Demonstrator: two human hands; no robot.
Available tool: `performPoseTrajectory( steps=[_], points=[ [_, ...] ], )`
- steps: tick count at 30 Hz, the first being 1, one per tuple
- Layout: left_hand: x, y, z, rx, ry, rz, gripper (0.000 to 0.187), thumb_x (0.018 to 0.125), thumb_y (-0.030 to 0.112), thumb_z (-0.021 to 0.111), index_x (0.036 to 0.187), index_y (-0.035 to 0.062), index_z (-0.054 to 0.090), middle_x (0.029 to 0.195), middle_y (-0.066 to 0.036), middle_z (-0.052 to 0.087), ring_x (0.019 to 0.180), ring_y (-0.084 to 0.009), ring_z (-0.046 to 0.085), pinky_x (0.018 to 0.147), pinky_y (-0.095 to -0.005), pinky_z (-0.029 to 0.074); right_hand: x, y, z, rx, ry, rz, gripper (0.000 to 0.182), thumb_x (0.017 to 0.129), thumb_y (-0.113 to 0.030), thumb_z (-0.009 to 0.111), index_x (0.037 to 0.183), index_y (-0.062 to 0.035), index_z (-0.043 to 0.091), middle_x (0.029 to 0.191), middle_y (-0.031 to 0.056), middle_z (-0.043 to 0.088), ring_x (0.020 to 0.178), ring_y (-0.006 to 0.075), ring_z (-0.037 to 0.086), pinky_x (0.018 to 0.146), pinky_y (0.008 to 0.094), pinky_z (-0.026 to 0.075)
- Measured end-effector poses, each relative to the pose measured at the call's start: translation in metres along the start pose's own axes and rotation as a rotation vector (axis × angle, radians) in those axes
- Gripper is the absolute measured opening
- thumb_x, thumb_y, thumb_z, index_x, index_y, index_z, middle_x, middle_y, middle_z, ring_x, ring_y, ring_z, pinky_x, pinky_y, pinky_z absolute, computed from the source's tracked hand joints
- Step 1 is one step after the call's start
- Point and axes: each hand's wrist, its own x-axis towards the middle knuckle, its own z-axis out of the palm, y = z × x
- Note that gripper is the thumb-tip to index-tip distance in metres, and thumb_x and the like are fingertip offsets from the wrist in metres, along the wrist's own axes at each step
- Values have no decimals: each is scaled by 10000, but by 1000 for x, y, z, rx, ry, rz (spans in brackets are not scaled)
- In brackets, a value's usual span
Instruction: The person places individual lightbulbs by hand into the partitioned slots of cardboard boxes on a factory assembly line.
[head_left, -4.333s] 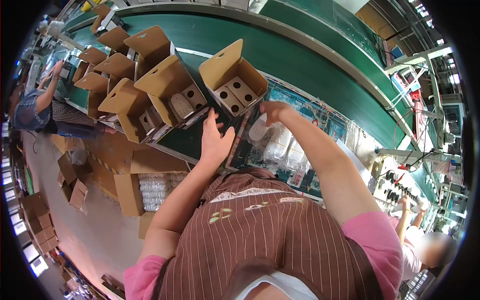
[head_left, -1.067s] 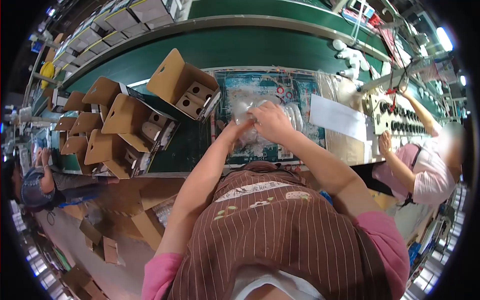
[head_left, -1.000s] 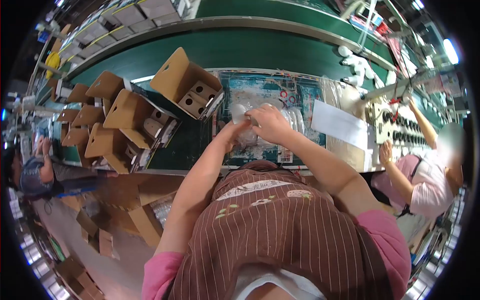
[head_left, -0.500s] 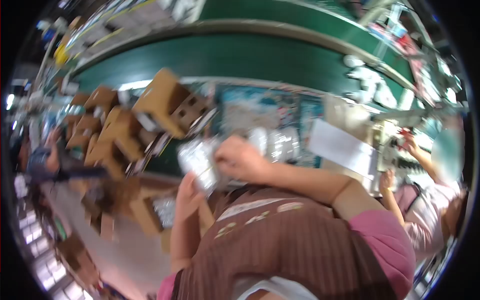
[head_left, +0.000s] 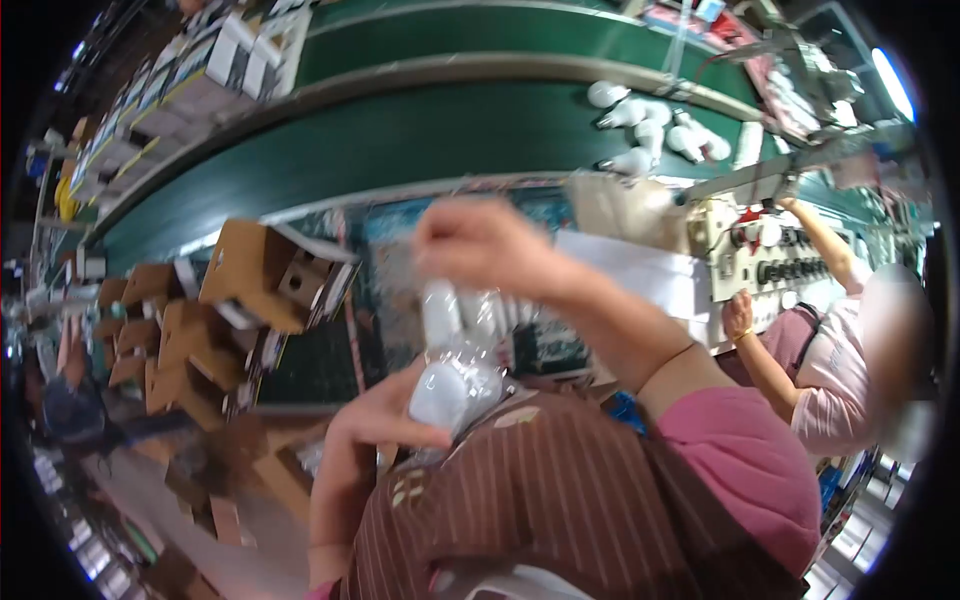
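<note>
My left hand (head_left: 385, 408) is closed around a white light bulb (head_left: 440, 396) in shiny clear plastic, held low in front of my apron (head_left: 560, 470). Just beyond it, more wrapped bulbs (head_left: 441, 315) stand close together at the bench edge, partly overlapped by the held one. My right hand (head_left: 490, 245) is raised above these bulbs with its fingers curled inward. Motion smears those fingers, and I cannot tell whether anything is between them.
Open brown cartons (head_left: 180, 345) crowd the bench at left. A white sheet (head_left: 635, 270) lies to the right. Loose bulbs (head_left: 650, 130) rest on the green conveyor (head_left: 420, 135). At far right a co-worker (head_left: 830, 380) reaches toward a rack of sockets (head_left: 775, 255).
My right hand has lifted away from the plastic-wrapped bulbs. My left hand has moved right and closer to my body with the wrapped bulb. The camera view has shifted.
</note>
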Motion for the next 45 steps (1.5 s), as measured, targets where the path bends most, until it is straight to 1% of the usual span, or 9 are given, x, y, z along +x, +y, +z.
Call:
performPoseTrajectory(
  steps=[7, 9, 15, 19, 22, 29, 34, 39, 45],
  points=[
    [-28, -44, -34, -580, 267, 326, 1088, 638, 213, 814, 1536, 30, 227, 1439, -163, 442, 1323, -260, 437, 1115, -349, 295, 24, 107, -33, 346, 323, 292, 106, 954, -135, 557, 921, -38, 582, 674, -29, 482, 511, 25, 337, 444, 206, 245],
    [-23, -56, -60, -5, 449, 146, 1093, 640, 289, 811, 1538, 54, 233, 1448, -173, 433, 1337, -270, 429, 1114, -359, 307, 35, 127, -46, 211, 358, 276, 166, 902, -143, 621, 941, 16, 592, 775, 32, 603, 638, 75, 518, 551, 233, 420],
    [33, -85, -90, 897, 1038, -163, 1007, 710, 390, 779, 1521, 115, 249, 1440, -261, 393, 1289, -404, 446, 1074, -479, 380, 128, 140, -75, -131, 295, -37, 467, 873, -256, 644, 1222, 44, 567, 1121, 174, 671, 986, 215, 665, 801, 321, 518],
    [47, -114, -85, 1227, 1348, -62, 921, 743, 396, 765, 1481, 78, 317, 1415, -259, 428, 1279, -418, 450, 1057, -472, 384, 110, 117, -66, -940, 330, -171, 485, 852, -316, 606, 1241, -26, 600, 1339, 218, 541, 1260, 356, 496, 1033, 416, 421],
    [38, -96, -38, 949, 1127, 445, 904, 792, 393, 750, 1473, -2, 306, 1399, -277, 448, 1253, -395, 499, 1004, -415, 440, 3, 108, -5, -1041, -208, 125, 300, 813, -201, 647, 1074, -54, 654, 1050, 171, 639, 1043, 311, 612, 917, 398, 484],
    [107, -110, -58, -102, 655, 74, 577, 939, 372, 614, 1360, 15, 444, 1192, -103, 579, 1056, -184, 584, 876, -312, 489, -51, 176, 52, -977, 89, -172, 201, 680, -108, 706, 875, -80, 667, 1058, 107, 587, 1038, 331, 525, 903, 451, 409],
    [89, -122, -54, -364, 615, 272, 566, 941, 355, 616, 1343, 2, 431, 1191, -96, 564, 1060, -160, 558, 886, -309, 461, -52, 172, 67, -715, 198, -284, 207, 692, -64, 699, 890, -65, 637, 943, 87, 621, 952, 310, 563, 883, 442, 411],
    [65, -129, -46, -554, 587, 410, 546, 950, 349, 611, 1367, 60, 409, 1225, -72, 554, 1093, -166, 563, 912, -343, 478, -40, 160, 96, 40, 279, 172, 58, 956, -71, 563, 958, -16, 581, 848, -23, 566, 774, 30, 507, 646, 192, 413],
    [37, -113, -38, -644, 541, 403, 565, 850, 349, 660, 1304, 61, 487, 1093, -71, 623, 960, -213, 643, 831, -363, 535, -35, 110, 91, -35, 153, 54, 68, 913, -53, 614, 954, 1, 623, 833, 28, 643, 772, 79, 580, 681, 254, 477]
  ],
)
